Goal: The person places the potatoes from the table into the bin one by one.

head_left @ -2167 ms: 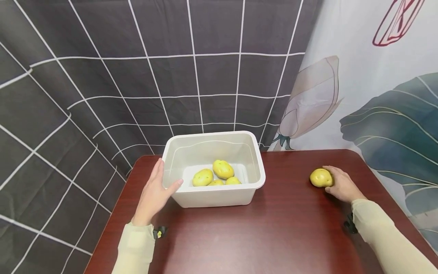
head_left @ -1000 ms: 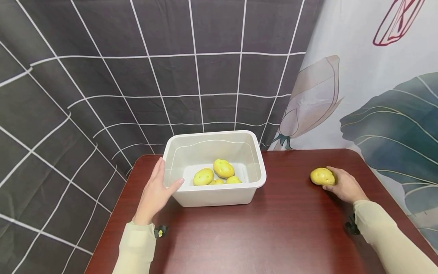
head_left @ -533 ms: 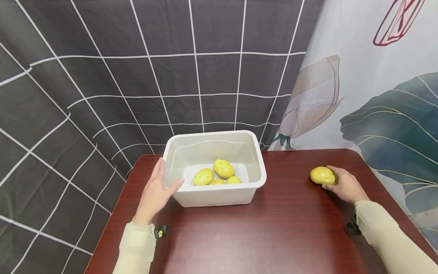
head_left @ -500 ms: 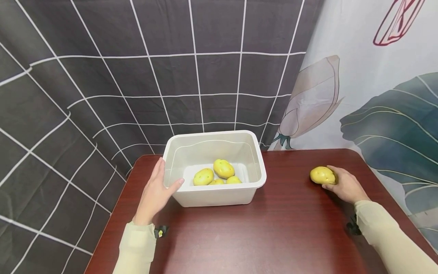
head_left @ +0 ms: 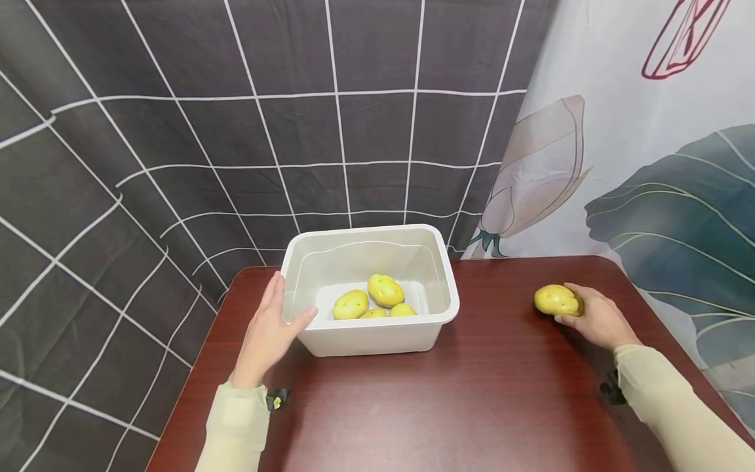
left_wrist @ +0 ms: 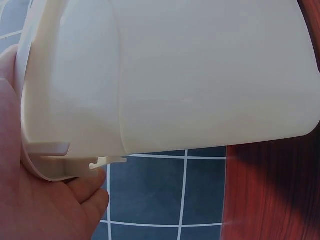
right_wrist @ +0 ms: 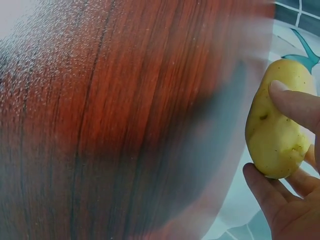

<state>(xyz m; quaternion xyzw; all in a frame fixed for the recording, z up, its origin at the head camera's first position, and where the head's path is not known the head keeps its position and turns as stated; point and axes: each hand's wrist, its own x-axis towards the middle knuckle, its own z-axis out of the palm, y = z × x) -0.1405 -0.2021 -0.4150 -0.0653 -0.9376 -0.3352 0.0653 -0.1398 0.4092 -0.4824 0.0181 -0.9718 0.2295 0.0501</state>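
In the head view my left hand [head_left: 262,341] holds the left front corner of a white plastic bin [head_left: 368,337], thumb over the front rim and fingers along the left side. The left wrist view shows its fingers [left_wrist: 92,205] tucked under the rim. Several yellow potatoes [head_left: 385,290] lie on the bin's floor, two of them partly hidden by the front wall. To the right, my right hand [head_left: 601,318] grips another potato [head_left: 554,299] from its right side. From the right wrist, this potato [right_wrist: 272,135] shows small dark eyes, with the thumb on one face and fingers beneath.
Under everything is a dark red wooden table [head_left: 472,393] with a rounded far right corner. A dark grid-patterned curtain [head_left: 377,131] hangs close behind the bin. On the right hangs a pale cloth [head_left: 637,164] with flower and leaf prints, right along the table's edge.
My right hand has turned the potato so a longer side faces the camera, and has shifted slightly up with it. The left hand and the bin stay nearly still.
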